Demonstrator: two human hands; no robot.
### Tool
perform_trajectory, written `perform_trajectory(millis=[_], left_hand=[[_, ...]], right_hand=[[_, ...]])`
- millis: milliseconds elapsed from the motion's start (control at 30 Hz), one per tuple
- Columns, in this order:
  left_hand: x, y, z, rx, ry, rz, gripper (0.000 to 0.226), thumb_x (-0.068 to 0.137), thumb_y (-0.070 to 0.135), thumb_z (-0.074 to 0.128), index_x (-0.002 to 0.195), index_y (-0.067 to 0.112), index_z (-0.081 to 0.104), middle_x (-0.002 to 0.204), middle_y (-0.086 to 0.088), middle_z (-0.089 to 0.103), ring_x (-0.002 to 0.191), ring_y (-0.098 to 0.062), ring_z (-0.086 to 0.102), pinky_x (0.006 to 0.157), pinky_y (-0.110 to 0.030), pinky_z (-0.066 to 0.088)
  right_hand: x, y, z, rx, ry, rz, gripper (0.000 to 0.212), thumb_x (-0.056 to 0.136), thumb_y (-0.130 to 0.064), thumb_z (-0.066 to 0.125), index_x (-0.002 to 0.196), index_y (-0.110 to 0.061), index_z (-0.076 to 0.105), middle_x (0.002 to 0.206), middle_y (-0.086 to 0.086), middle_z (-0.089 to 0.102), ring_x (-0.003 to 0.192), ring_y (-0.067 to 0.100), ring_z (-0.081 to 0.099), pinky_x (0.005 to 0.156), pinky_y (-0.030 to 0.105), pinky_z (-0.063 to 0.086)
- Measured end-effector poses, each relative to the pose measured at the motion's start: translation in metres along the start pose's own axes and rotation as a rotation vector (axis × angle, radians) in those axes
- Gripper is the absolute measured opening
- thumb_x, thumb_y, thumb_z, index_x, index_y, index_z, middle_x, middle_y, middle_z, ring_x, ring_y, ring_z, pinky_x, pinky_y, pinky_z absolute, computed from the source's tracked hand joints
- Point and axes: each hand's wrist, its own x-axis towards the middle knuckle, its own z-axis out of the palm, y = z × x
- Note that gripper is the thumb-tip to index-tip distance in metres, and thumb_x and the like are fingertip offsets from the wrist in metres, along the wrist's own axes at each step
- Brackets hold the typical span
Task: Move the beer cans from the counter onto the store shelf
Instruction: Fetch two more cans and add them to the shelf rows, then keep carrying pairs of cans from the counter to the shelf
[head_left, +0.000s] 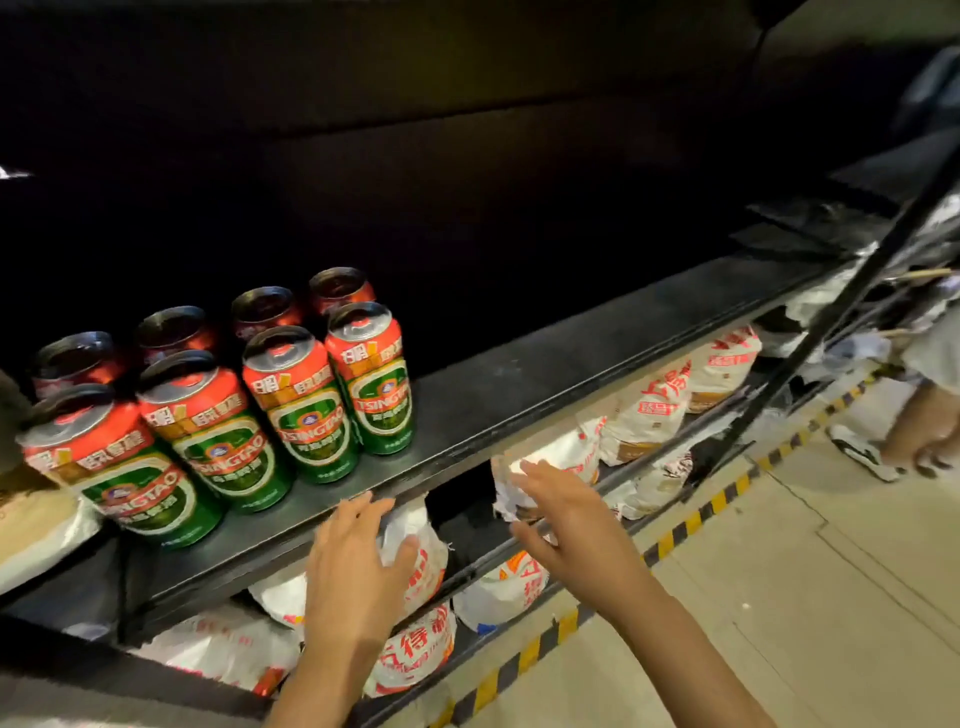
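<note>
Tsingtao beer cans (291, 400) upright on black shelf (519, 384), rear row dim; left hand (353, 566) and right hand (563, 525) spread, empty; lower bags partly hidden.

The beer cans (304, 410) are green below and red above, with silver tops — red-and-white lettering across the bands. The shelf (519, 374) is black. The bags (644, 410) beneath look white with red print. The floor tape (691, 519) is striped yellow and black.
</note>
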Motion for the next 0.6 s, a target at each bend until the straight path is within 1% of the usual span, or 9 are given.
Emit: perform_trajectory(millis=[67,133,200,233,333,367,500,567,600], left_hand=[[-0.011,0.022,0.007,0.027,-0.065,0.081,0.044,0.087,0.028,0.059,0.13,0.022,0.051,0.141,0.003,0.045,0.13,-0.019,0.037,0.107,-0.034,0.03],[-0.026,0.055,0.02,0.033,-0.143,0.177,0.043,0.088,0.028,0.059,0.13,0.023,0.051,0.138,0.004,0.048,0.122,-0.019,0.047,0.101,-0.032,0.036],[-0.046,0.093,0.043,0.052,-0.248,0.295,0.041,0.089,0.031,0.058,0.129,0.025,0.05,0.134,0.007,0.05,0.116,-0.016,0.051,0.096,-0.03,0.04],[-0.059,0.114,0.057,0.062,-0.309,0.366,0.039,0.09,0.033,0.057,0.128,0.027,0.05,0.132,0.008,0.051,0.115,-0.014,0.05,0.094,-0.028,0.041],[-0.112,0.18,0.107,0.09,-0.485,0.596,0.041,0.092,0.036,0.053,0.132,0.03,0.046,0.136,0.01,0.048,0.121,-0.012,0.046,0.096,-0.026,0.039],[-0.139,0.204,0.127,0.093,-0.542,0.682,0.042,0.092,0.036,0.053,0.133,0.031,0.044,0.137,0.011,0.045,0.124,-0.01,0.044,0.097,-0.024,0.037],[-0.233,0.265,0.185,0.018,-0.763,0.999,0.044,0.093,0.038,0.051,0.135,0.03,0.042,0.139,0.015,0.041,0.128,-0.005,0.038,0.097,-0.014,0.027],[-0.283,0.29,0.21,-0.019,-0.863,1.133,0.044,0.092,0.038,0.052,0.134,0.028,0.044,0.136,0.014,0.043,0.124,-0.004,0.041,0.093,-0.01,0.025],[-0.307,0.301,0.22,-0.027,-0.915,1.194,0.044,0.092,0.038,0.052,0.134,0.027,0.044,0.135,0.014,0.044,0.123,-0.004,0.041,0.093,-0.009,0.024]], right_hand=[[-0.043,0.025,-0.016,-0.063,0.068,0.072,0.046,0.091,-0.036,0.056,0.135,-0.021,0.049,0.14,0.0,0.05,0.13,0.02,0.046,0.108,0.028,0.025],[-0.093,0.047,-0.036,-0.091,0.113,0.173,0.047,0.09,-0.037,0.057,0.134,-0.023,0.05,0.14,-0.003,0.05,0.129,0.017,0.047,0.11,0.031,0.031],[-0.151,0.07,-0.053,-0.083,0.122,0.31,0.049,0.093,-0.039,0.052,0.139,-0.025,0.044,0.146,-0.006,0.042,0.135,0.013,0.039,0.112,0.026,0.021],[-0.182,0.08,-0.061,-0.084,0.153,0.385,0.048,0.093,-0.039,0.052,0.138,-0.025,0.045,0.145,-0.006,0.043,0.134,0.014,0.04,0.111,0.026,0.021],[-0.285,0.106,-0.073,-0.086,0.327,0.641,0.041,0.086,-0.039,0.056,0.123,-0.021,0.06,0.13,-0.001,0.059,0.117,0.02,0.057,0.101,0.039,0.043],[-0.326,0.111,-0.077,-0.059,0.358,0.747,0.041,0.085,-0.04,0.056,0.121,-0.021,0.062,0.129,0.0,0.06,0.116,0.021,0.058,0.099,0.038,0.044],[-0.445,0.117,-0.076,-0.049,0.438,1.036,0.054,0.088,-0.055,0.038,0.132,-0.026,0.052,0.142,-0.006,0.047,0.131,0.015,0.042,0.11,0.022,0.02],[-0.502,0.112,-0.075,-0.056,0.491,1.161,0.052,0.091,-0.053,0.039,0.135,-0.027,0.048,0.145,-0.009,0.043,0.135,0.009,0.037,0.111,0.017,0.01],[-0.527,0.107,-0.074,-0.052,0.515,1.226,0.048,0.093,-0.05,0.042,0.136,-0.028,0.046,0.146,-0.01,0.041,0.136,0.008,0.034,0.112,0.016,0.009]])
